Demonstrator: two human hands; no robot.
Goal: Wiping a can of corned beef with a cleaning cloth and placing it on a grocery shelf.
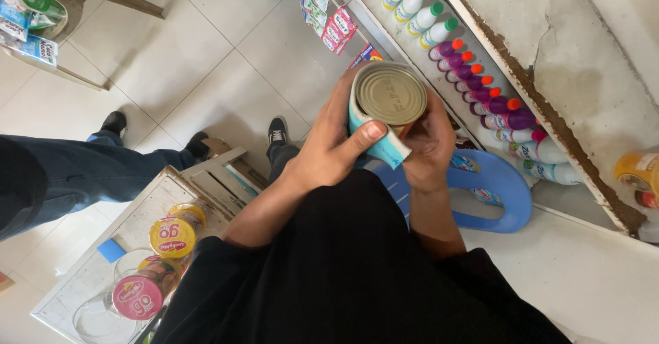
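A round tin can point(388, 95) with a dull gold metal top and a light blue and white label is held up in front of my chest. My left hand point(335, 145) wraps its left side, thumb pressed across the label. On its right side my right hand point(427, 143) grips it from below, fingers curled under the can. My black sleeves fill the lower middle of the view.
A shelf at the right holds a row of white and purple bottles point(473, 83) with coloured caps. A blue plastic stool point(504, 193) stands below my hands. Lidded jars, yellow point(171, 237) and pink point(137, 296), sit on a white rack at the lower left. Another person's legs in jeans point(75, 172) are at the left.
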